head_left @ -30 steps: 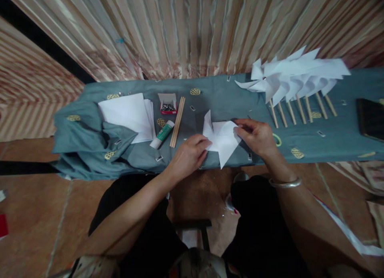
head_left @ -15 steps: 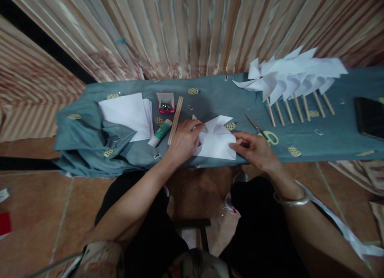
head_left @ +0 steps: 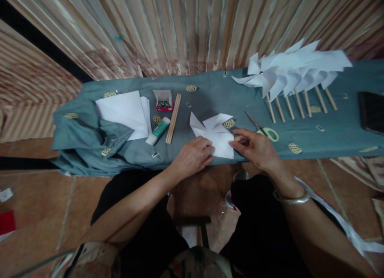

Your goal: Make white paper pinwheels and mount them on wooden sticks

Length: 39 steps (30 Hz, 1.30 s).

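A white paper pinwheel (head_left: 222,141), its blades partly folded and slit, lies near the front edge of the cloth-covered table. My left hand (head_left: 193,156) has its fingers curled together on the paper's lower left part, and its fingertips are partly hidden. At the right edge, my right hand (head_left: 253,148) pinches the sheet between thumb and fingers. Just beyond that hand are scissors (head_left: 271,134) with pale green handles. Left of the paper lie several thin wooden sticks (head_left: 173,119), a green and white glue stick (head_left: 158,131) and a small red box (head_left: 163,101) of metal pins.
Several finished-looking white pinwheels on sticks (head_left: 288,80) lie overlapped at the back right. A stack of white paper (head_left: 123,112) rests on the left, beside bunched cloth (head_left: 75,130). A dark phone-like object (head_left: 372,112) lies far right. Striped curtain (head_left: 192,30) hangs behind the table.
My left hand has moved from the pinwheel's upper left blade down to its lower left part, uncovering the pointed left blade. My right hand stays at the right edge.
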{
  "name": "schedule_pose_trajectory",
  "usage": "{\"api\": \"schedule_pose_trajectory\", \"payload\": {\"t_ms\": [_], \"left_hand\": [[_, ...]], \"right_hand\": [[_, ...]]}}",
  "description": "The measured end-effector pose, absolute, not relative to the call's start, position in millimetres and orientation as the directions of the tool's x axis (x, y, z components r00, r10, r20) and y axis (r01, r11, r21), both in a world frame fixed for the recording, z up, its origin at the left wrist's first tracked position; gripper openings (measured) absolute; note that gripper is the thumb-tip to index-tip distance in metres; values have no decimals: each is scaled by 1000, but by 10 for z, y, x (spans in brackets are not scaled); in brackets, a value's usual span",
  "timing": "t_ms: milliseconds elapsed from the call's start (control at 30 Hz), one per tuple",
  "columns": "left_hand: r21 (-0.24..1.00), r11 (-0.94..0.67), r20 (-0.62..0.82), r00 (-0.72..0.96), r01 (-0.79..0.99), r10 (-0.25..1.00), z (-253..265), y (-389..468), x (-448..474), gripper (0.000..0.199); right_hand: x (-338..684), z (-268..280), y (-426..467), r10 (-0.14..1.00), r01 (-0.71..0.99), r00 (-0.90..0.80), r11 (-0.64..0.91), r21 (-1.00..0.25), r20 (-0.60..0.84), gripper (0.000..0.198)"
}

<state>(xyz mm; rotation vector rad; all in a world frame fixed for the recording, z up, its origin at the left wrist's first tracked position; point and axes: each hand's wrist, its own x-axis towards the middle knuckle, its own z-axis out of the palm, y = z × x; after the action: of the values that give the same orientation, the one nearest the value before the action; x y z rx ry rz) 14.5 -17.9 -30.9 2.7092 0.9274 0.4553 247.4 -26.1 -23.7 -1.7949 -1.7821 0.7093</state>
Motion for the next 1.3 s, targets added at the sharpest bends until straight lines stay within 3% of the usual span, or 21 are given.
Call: {"api": "schedule_pose_trajectory", "payload": {"t_ms": [333, 467, 600, 767, 933, 1133, 1300], "left_hand": [[280, -772, 259, 729, 571, 633, -289, -212, 116, 27], [308, -752, 241, 717, 583, 654, -283, -219, 109, 26], [328, -748, 224, 722, 577, 655, -271, -221, 106, 25], [359, -733, 201, 719, 578, 666, -247, -216, 103, 28], [395, -717, 215, 701, 574, 680, -264, -212, 104, 26], [526, -650, 288, 605, 548, 742, -335, -237, 78, 37], [520, -696, 337, 630, 495, 700, -367, -245, 55, 30]], "right_hand": [[2467, -257, -282, 996, 814, -50, 82, -574, 71, 37], [2470, -243, -295, 970, 813, -128, 221, -538, 205, 40], [2470, -169, -289, 944, 708, -213, 326, -626, 251, 38], [2445, -151, -274, 949, 611, -247, 308, -729, 194, 16], [2356, -164, -249, 960, 581, -225, 269, -768, 167, 11], [2237, -198, -191, 966, 623, -151, 259, -738, 211, 8], [2166, -292, -178, 955, 679, -101, 270, -683, 278, 8]]}}
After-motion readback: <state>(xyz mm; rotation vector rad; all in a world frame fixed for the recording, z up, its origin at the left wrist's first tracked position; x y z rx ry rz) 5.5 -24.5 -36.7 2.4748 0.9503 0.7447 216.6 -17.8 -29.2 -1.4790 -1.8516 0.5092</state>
